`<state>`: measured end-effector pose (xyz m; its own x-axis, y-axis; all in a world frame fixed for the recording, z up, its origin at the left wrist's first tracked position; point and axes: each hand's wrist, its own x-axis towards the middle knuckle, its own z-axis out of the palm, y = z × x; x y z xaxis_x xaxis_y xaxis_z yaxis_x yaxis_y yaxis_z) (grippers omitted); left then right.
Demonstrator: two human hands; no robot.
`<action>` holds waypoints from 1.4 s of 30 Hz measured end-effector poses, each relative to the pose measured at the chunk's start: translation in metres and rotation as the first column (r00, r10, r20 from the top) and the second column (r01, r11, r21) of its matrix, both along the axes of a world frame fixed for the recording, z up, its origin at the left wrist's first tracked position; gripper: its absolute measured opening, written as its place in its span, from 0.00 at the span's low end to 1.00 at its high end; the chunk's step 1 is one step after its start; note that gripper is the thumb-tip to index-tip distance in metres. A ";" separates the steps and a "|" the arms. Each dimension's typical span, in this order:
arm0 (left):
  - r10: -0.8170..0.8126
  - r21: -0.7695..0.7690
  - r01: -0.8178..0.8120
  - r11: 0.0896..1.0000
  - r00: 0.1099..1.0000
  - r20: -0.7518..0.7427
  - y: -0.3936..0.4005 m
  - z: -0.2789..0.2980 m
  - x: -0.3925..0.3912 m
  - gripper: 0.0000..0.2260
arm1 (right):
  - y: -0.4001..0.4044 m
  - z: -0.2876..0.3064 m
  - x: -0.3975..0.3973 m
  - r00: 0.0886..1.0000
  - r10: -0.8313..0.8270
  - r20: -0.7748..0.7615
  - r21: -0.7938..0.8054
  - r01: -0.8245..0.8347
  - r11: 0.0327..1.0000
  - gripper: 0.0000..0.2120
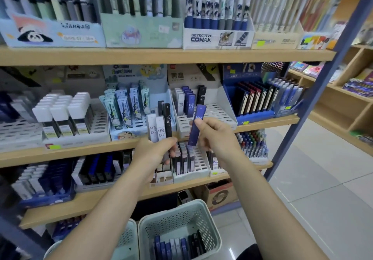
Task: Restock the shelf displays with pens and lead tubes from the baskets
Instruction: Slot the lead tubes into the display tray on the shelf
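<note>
Head cam looks down at a stationery shelf [165,57] with both bare arms reaching in from the bottom of the frame. Left hand [154,150], about center frame, has its fingers curled round a small fan of lead tubes [160,127]: two white ones and a black one marked HB 0.7, plus another dark one behind, all sticking up out of the grip. Right hand [215,133], just right of center, pinches a single blue tube [197,125] between thumb and curled fingers, tilted slightly and held up in front of the white tray [214,112] on the middle shelf, where a few white, blue and black tubes already stand at the back left. Can't tell if the blue tube touches the tray or is just in front of it. Bottom center there's a pale green basket [179,216] with more blue, white and black tubes lying inside, and a second basket [129,237] beside it on the left, mostly hidden by the left arm. Upper shelf has pen boxes, including a Conan box [217,37] right of center at the top.
</note>
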<state>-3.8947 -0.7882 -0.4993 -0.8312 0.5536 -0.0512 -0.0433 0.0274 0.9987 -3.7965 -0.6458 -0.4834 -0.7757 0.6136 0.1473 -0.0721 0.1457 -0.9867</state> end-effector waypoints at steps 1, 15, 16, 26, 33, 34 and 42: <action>-0.018 -0.011 0.017 1.000 1.000 -0.025 0.005 0.004 -0.002 0.08 | 0.008 0.008 -0.004 0.999 -0.015 -0.029 0.016 0.016 1.000 0.09; -0.069 -0.038 0.068 0.997 0.997 -0.036 0.038 -0.011 -0.028 0.05 | 0.050 0.010 -0.056 0.999 -0.034 -0.039 -0.098 0.030 0.995 0.18; -0.075 -0.029 0.074 0.997 0.997 -0.028 0.037 -0.011 -0.029 0.05 | 0.051 0.009 -0.056 0.999 -0.030 -0.040 -0.106 0.026 0.994 0.17; -0.094 0.043 0.094 0.995 0.995 0.017 0.038 -0.013 -0.030 0.04 | 0.045 0.015 -0.067 0.967 -0.230 -0.106 -0.059 0.225 0.973 0.03; -0.131 0.047 0.130 0.990 0.991 0.027 0.037 -0.013 -0.032 0.04 | 0.040 0.022 -0.068 0.936 -0.317 -0.152 -0.058 0.312 0.948 0.07; -0.135 0.049 0.134 0.990 0.991 0.023 0.037 -0.013 -0.032 0.03 | 0.038 0.025 -0.064 0.948 -0.282 -0.145 -0.031 0.280 0.959 0.07; -0.231 0.011 0.231 0.973 0.973 -0.002 0.040 -0.007 -0.024 0.04 | 0.024 0.024 -0.042 0.999 0.048 0.007 0.069 -0.048 0.996 0.09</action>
<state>-3.9183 -0.7480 -0.5065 -0.6811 0.7309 -0.0435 -0.0361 0.0258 0.9990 -3.8381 -0.6215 -0.4598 -0.8051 0.5640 0.1838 -0.0755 0.2099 -0.9748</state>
